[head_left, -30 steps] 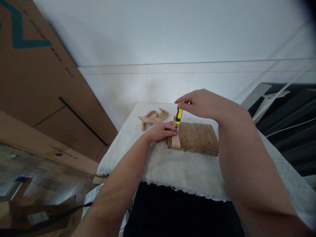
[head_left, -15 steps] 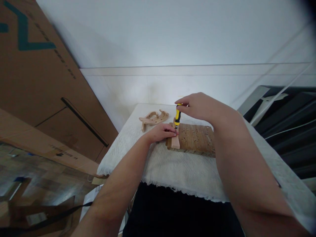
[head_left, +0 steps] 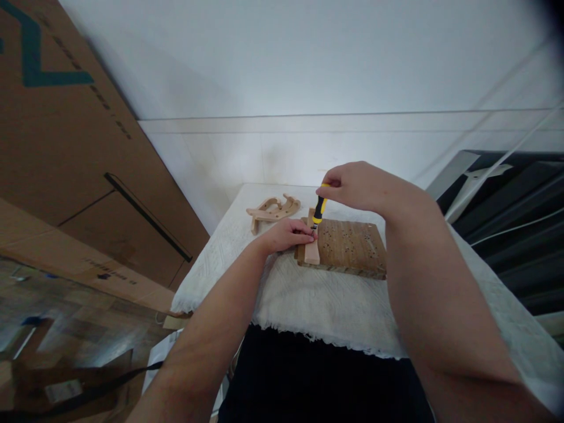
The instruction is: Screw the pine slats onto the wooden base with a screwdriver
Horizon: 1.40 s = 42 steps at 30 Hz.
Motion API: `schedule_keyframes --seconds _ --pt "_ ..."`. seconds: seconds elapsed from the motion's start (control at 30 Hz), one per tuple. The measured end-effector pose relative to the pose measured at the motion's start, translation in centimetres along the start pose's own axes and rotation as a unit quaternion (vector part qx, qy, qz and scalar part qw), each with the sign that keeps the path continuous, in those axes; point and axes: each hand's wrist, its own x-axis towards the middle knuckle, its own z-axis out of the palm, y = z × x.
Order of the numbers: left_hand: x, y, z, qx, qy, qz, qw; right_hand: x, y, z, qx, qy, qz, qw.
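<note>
Room nearside of board (head_left: 350, 244), curved piece (head_left: 275, 215) (wood) left, wall (head_left: 282, 154) behind

A large cardboard box (head_left: 83, 153) is occupying the left; a fringed cloth (head_left: 339, 311) is lying before a white wall (head_left: 282, 64).

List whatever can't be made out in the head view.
All in the head view:
Screwdriver tip: too small to make out, close beside the left hand.
Top of its handle: covered by the right hand.
Board's left edge: partly hidden by the left hand.
Box's small print: blurred; the picture's left edge cuts the box off.
</note>
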Motion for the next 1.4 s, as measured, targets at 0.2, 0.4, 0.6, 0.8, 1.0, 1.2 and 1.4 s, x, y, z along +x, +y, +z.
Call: schedule_keyframes --seconds 0.2,0.4,0.6,0.8,1.0,1.2,1.4 --pt "-0.1 0.1 0.1 0.007 0.003 -0.003 1.000 -0.4 0.2 -0.5 0.050 -0.031 -0.038 0.998" --pt "0.0 -0.3 0.1 0.004 0.003 -0.001 1.000 -0.5 0.4 -0.9 0.050 -0.054 -0.032 0.997" --pt "0.0 -0.3 0.0 0.012 0.001 0.006 1.000 -0.2 0.0 -0.3 0.043 -0.018 -0.015 0.999" --pt "-0.1 -0.4 0.0 -0.048 0.008 -0.017 0.999 -0.5 0.3 -0.5 0.067 -0.044 -0.054 0.995" --pt "0.0 -0.6 -0.1 -0.072 -0.004 -0.022 0.997 -0.6 0.1 -0.7 0.036 -0.039 -0.028 0.998" --pt "0.0 -0.1 0.0 -0.065 0.004 -0.028 0.998 -0.1 -0.2 0.1 0.041 -0.008 -0.038 0.998" --pt "0.0 0.1 0.1 -0.077 0.005 -0.028 0.997 -0.3 -0.5 0.0 0.060 -0.025 -0.064 0.996"
